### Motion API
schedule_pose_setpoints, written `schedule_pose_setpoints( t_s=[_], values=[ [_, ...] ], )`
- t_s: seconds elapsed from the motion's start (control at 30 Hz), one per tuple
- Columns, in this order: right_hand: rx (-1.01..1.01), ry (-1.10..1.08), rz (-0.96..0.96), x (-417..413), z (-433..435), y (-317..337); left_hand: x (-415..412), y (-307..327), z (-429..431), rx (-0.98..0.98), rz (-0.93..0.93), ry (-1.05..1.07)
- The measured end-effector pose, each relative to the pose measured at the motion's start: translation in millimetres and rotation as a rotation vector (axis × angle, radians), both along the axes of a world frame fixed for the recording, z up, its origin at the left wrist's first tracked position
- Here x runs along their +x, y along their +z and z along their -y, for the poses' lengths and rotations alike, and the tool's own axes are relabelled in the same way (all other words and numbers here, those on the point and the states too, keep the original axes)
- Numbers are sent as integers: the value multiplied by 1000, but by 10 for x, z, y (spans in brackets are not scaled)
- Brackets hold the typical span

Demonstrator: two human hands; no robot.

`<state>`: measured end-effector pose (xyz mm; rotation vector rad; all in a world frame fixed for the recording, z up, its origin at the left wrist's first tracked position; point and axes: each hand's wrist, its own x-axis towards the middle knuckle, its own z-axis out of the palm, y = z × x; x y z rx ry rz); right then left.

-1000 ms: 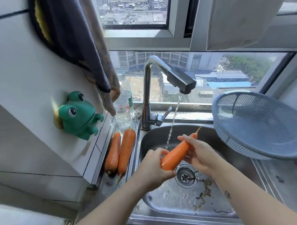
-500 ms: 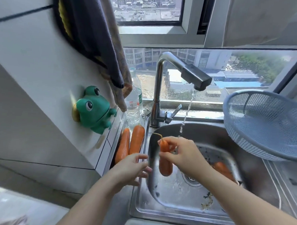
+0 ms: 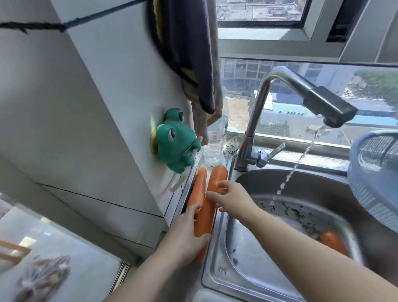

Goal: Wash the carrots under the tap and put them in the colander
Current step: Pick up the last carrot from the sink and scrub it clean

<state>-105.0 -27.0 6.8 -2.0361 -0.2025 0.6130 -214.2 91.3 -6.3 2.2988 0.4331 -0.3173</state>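
Two orange carrots lie side by side on the narrow ledge left of the sink (image 3: 213, 272). My left hand (image 3: 183, 237) grips the lower end of the thicker carrot (image 3: 217, 174). My right hand (image 3: 232, 198) reaches across the sink rim and pinches the same carrot near its middle. The thinner carrot (image 3: 198, 187) rests against the wall beside it. A third carrot (image 3: 332, 241) lies wet in the sink basin at the right. The blue mesh colander (image 3: 374, 176) sits tilted at the sink's right edge, with no carrot visible in it. Water (image 3: 290, 173) runs from the tap (image 3: 259, 103).
A green frog holder (image 3: 173, 145) sticks out from the tiled wall just above the carrots. A water bottle (image 3: 214, 140) and a metal drain strainer (image 3: 231, 144) stand behind them. Cloths (image 3: 193, 48) hang overhead. Bits of debris lie in the basin.
My right hand let the washed carrot go, and it now lies in the sink. Both hands moved left to the ledge and took hold of the thicker carrot. The view swung left.
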Motion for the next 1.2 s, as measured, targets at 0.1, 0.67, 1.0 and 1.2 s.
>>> schedule_pose_setpoints(
  t_s=[0.1, 0.67, 1.0, 1.2],
  values=[
    [-25, -25, -62, -57, 21, -194, -77, -105, 25, 43, -50, -31],
    [-65, -38, -290, -122, 180, -531, -65, -295, 122, 273, -127, -153],
    [-183, 82, -281, -140, 670, -491, 154, -122, 434, 243, 88, -284],
    [-571, 21, -208, -32, 1724, -788, 508, -331, 1083, 74, -176, -514]
  ],
)
